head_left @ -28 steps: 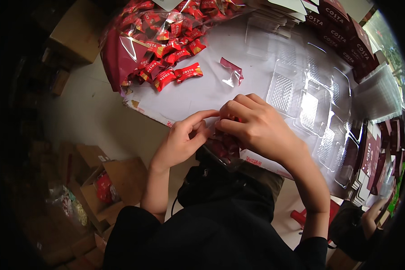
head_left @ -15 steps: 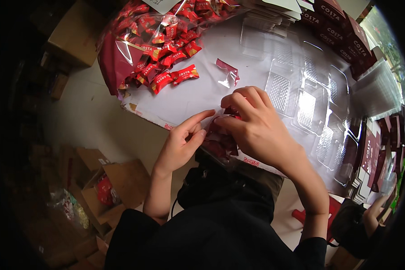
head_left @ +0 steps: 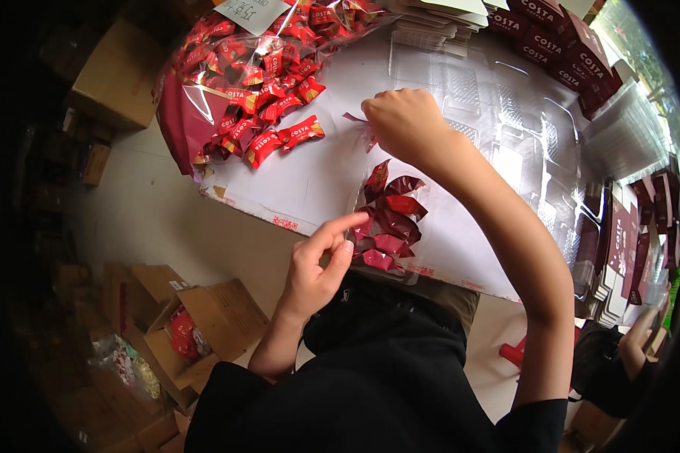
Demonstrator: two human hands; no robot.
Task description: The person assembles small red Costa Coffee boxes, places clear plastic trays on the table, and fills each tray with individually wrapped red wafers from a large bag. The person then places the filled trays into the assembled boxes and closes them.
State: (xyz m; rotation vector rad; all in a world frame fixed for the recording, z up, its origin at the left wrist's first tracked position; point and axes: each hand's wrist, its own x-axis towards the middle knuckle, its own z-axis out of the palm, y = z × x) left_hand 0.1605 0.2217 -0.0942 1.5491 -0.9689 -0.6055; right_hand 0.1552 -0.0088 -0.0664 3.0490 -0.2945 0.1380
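My left hand (head_left: 317,264) rests at the near table edge. Its index finger is stretched out against a clear plastic tray that holds several dark red wrapped candies (head_left: 397,219); the thumb stands apart and the other fingers curl. Farther out, my right hand (head_left: 408,124) is closed over a dark red wrapped piece with clear film (head_left: 372,142), and parts of it poke out beside the hand. The back of the right hand hides its fingertips. To the left lie loose bright red wrapped candies (head_left: 304,132), spilling from a big clear bag (head_left: 204,113).
Clear molded trays (head_left: 506,162) cover the table's right side. White flat cartons (head_left: 442,23) and dark red boxes (head_left: 574,45) are stacked at the back. More clear trays (head_left: 635,124) stand far right. An open cardboard box (head_left: 227,325) is on the floor at left. Another person's arm (head_left: 635,340) shows lower right.
My right hand has left the candies in the tray and moved away to the wrapped piece farther out. The left hand stays by the tray, its index finger reaching over it. The view has shifted slightly.
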